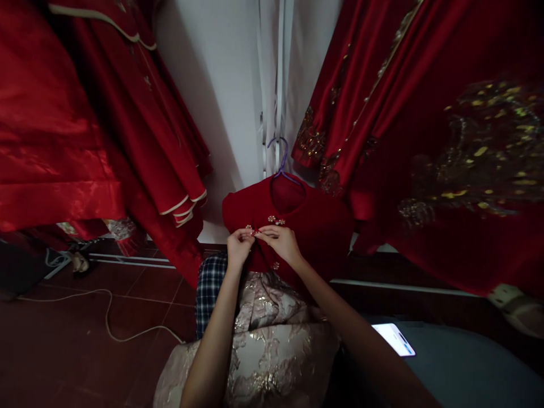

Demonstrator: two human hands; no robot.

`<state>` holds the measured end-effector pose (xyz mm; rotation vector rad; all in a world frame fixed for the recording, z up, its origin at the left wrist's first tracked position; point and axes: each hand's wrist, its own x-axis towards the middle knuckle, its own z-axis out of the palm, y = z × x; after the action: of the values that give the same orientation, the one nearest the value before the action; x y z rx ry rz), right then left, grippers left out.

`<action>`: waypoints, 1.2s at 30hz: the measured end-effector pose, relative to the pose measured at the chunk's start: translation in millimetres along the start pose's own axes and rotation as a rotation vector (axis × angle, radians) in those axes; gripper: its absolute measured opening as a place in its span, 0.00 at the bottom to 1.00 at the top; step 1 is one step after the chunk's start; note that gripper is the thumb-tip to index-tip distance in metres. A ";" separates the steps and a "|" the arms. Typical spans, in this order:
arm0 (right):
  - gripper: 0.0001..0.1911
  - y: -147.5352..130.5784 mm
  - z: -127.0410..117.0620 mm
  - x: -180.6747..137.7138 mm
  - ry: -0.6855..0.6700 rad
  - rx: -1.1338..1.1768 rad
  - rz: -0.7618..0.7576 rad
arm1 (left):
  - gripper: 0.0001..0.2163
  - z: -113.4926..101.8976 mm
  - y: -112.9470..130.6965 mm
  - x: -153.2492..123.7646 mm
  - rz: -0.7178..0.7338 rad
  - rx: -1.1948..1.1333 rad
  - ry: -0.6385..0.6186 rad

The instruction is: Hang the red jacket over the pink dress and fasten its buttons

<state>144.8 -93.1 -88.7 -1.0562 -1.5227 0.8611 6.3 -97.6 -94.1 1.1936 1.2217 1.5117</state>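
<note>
A red garment (323, 226) with a round neckline hangs on a purple hanger (282, 161) in front of me. Flower-shaped ornaments (276, 220) with pale, shiny beads sit on its front. My left hand (240, 247) pinches the front of the garment left of the ornaments, where the cloth bunches into folds. Close beside it, my right hand (284, 242) has its thumb and fingers closed at the same spot. A small red-and-white piece (254, 232) shows between the fingertips, too small to make out exactly. Patterned, shiny pale fabric (280, 351) lies below my forearms.
Red clothes with pale edging (170, 141) hang at the left, and red gowns with gold sequins (480, 164) at the right. A lit phone (393, 339) lies on a grey surface (459, 362). A pale cable (110, 317) runs across the tiled floor (140, 368).
</note>
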 end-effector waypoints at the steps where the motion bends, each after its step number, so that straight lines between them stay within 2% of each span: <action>1: 0.15 0.5 0.4 -1.3 0.014 0.004 -0.005 | 0.09 2.0 1.1 -2.2 0.019 0.022 0.006; 5: 0.14 -1.1 3.9 -7.0 0.032 0.021 -0.021 | 0.10 1.4 7.6 -14.6 0.092 0.140 0.022; 11: 0.15 -8.6 8.3 -8.5 0.014 0.035 -0.060 | 0.08 -5.7 11.0 -24.4 0.112 0.264 0.136; 16: 0.13 -1.2 10.0 -9.6 0.035 0.008 -0.119 | 0.08 -2.8 -0.4 -13.0 0.166 0.167 0.087; 21: 0.10 9.0 21.1 -8.1 0.135 -0.089 -0.110 | 0.11 -5.5 -17.8 -1.3 0.169 0.032 0.015; 27: 0.10 10.8 31.4 -8.4 0.153 -0.104 -0.090 | 0.13 -16.3 -29.7 -0.5 0.190 -0.010 0.024; 33: 0.11 12.1 31.9 -15.9 0.185 -0.071 -0.104 | 0.14 -26.6 -21.7 -6.7 0.163 0.067 -0.075; 36: 0.11 9.6 28.5 -19.5 0.174 -0.069 -0.120 | 0.12 -32.1 -12.2 -9.2 0.186 0.188 -0.146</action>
<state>119.9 -107.8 -109.9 -1.0504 -1.4611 0.6216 -22.8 -110.4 -110.0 1.5514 1.2013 1.4362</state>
